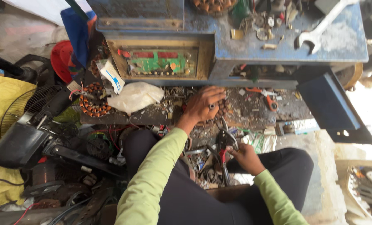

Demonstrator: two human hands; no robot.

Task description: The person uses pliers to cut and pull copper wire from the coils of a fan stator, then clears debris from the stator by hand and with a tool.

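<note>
Both hands work low over the cluttered bench (252, 112). Left hand (203, 105) lies spread, palm down, fingers curled on a copper-wound stator (221, 109) that sits among scrap just below the blue machine (236, 46). Right hand (246, 157) is clenched around the red handles of pliers (224, 141), whose dark jaws point up toward the stator, near it but apart. Farther left lie a white plastic bag (135, 96) and another orange-wound stator (93, 100); a large spanner (322, 26) rests atop the machine.
</note>
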